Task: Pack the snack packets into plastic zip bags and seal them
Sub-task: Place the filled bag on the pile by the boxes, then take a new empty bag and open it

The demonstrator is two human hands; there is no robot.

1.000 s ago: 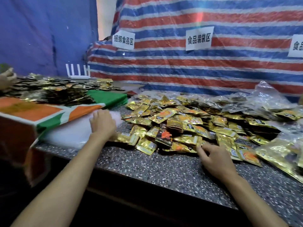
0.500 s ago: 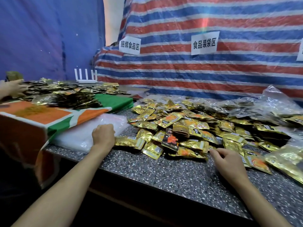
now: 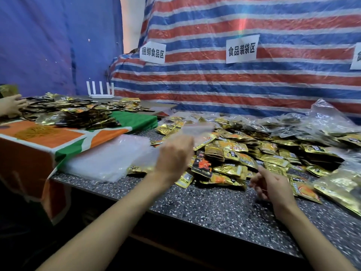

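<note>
A heap of gold snack packets (image 3: 240,153) covers the speckled counter (image 3: 205,204). My left hand (image 3: 173,157) is lifted above the heap's left edge and pinches an empty clear zip bag (image 3: 197,132), which is blurred and sticks up to the right. A stack of flat clear zip bags (image 3: 109,157) lies left of that hand. My right hand (image 3: 271,184) hovers over the counter at the heap's front edge, fingers loosely spread, holding nothing. Filled clear bags of packets (image 3: 336,184) lie at the right.
A table under an orange and green cloth (image 3: 64,137) stands at the left, with dark gold packets (image 3: 82,116) and a mound of rubber bands (image 3: 37,132) on it. Another person's hand (image 3: 11,106) reaches in there. A white router (image 3: 100,90) stands behind. Striped tarp forms the back wall.
My left hand has lifted off the stack of zip bags with one bag and moved right over the packets. My right hand has risen off the packets at the heap's front edge.
</note>
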